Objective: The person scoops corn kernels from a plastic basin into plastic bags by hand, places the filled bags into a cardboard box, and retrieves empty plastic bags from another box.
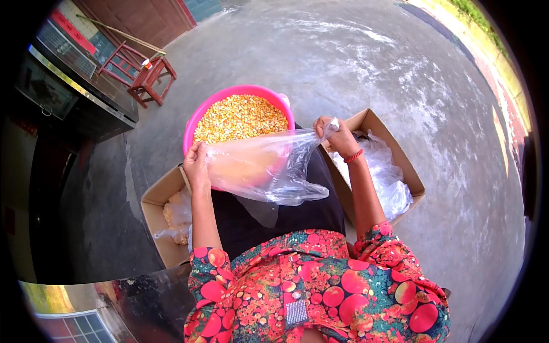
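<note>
A clear plastic bag [269,166] is stretched sideways between my two hands, over my lap and the near part of a pink basin [190,128]. Its left edge is pinched in my left hand [196,166]. At the other end, my right hand [336,137], with a red bracelet at the wrist, grips a gathered part of the bag. Yellow corn kernels [240,117] fill the basin; the bag covers some of them. No contents show inside the bag.
On my right stands a cardboard box [394,140] of crumpled plastic bags [383,177]. Another cardboard box [154,203] at my left holds bagged corn [176,217]. A red wooden chair [146,80] with a cup [147,64] stands farther left, on the concrete floor [320,57].
</note>
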Demonstrator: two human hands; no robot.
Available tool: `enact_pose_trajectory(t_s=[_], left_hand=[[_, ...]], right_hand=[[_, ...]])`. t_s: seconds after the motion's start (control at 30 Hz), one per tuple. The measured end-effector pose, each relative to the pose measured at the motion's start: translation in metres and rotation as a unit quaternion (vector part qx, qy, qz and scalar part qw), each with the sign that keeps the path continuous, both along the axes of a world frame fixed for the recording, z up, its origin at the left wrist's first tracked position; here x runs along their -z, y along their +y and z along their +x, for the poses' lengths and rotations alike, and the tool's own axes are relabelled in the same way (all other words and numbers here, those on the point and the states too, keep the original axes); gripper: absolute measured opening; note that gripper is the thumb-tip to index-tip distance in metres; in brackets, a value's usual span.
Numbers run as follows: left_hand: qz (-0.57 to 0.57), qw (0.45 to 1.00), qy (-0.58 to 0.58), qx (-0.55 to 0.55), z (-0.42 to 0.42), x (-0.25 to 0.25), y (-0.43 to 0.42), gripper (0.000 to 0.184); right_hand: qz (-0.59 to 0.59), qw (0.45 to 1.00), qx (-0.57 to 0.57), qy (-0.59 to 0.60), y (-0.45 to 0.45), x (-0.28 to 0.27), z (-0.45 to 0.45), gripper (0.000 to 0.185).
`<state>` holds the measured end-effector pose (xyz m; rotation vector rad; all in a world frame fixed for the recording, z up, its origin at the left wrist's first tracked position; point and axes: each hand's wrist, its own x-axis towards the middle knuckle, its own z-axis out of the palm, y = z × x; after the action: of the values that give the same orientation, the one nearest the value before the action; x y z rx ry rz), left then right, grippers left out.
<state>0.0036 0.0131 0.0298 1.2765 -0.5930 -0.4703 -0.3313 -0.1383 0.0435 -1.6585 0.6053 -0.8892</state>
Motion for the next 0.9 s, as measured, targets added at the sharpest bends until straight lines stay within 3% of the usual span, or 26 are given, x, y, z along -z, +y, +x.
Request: enact_pose_trajectory(t_s=[0.13,0.17,0.3,0.37,0.43,0.5,0.6,0.63,0.67,0.7,0.77,0.8,0.9], left_hand=[[-0.033,0.999,-0.009,-0.019,0.020,-0.014,-0.006,0.028],[-0.009,0.995,-0.072,-0.061,0.023,-0.016,-0.008,0.037],[0.000,0.983,-0.154,-0.099,-0.013,-0.048,0.000,0.040],[0.003,0.990,-0.138,0.042,-0.064,-0.059,0.003,0.040],[0.032,0.971,-0.191,0.142,-0.107,-0.053,0.006,0.055],[0.080,0.925,-0.334,0.164,-0.150,-0.074,0.007,0.070],[0.053,0.882,-0.428,0.192,-0.159,-0.061,-0.009,0.055],[0.160,0.905,-0.337,0.203,-0.162,-0.074,-0.007,0.033],[0.092,0.904,-0.381,0.171,-0.153,-0.066,-0.012,0.019],[0.075,0.925,-0.341,0.149,-0.152,-0.076,-0.010,0.016],[0.051,0.960,-0.258,0.097,-0.148,-0.091,-0.007,0.014],[0.050,0.960,-0.258,0.097,-0.147,-0.097,-0.004,0.014],[-0.013,0.983,-0.178,0.043,-0.143,-0.109,0.001,0.014]], right_hand=[[0.016,0.999,0.015,-0.034,0.004,-0.002,0.003,0.015],[0.050,0.998,0.010,-0.034,0.005,-0.004,0.002,0.011],[0.108,0.992,-0.056,0.021,0.008,-0.013,-0.001,0.005],[0.123,0.989,-0.072,0.025,0.020,-0.028,0.005,0.011],[0.127,0.987,-0.096,0.016,0.024,-0.029,0.015,0.017],[0.107,0.982,-0.154,-0.009,0.031,-0.033,0.023,0.017],[0.042,0.957,-0.273,-0.091,0.045,-0.053,0.033,0.025],[0.063,0.966,-0.225,-0.114,0.053,-0.063,0.036,0.028],[0.084,0.971,-0.176,-0.136,0.059,-0.069,0.038,0.031],[0.083,0.971,-0.176,-0.137,0.059,-0.068,0.040,0.031],[-0.028,0.995,-0.059,-0.080,0.057,-0.063,0.042,0.033],[-0.028,0.995,-0.058,-0.080,0.058,-0.061,0.043,0.033],[-0.079,0.982,-0.148,0.085,0.061,-0.053,0.050,0.020]])
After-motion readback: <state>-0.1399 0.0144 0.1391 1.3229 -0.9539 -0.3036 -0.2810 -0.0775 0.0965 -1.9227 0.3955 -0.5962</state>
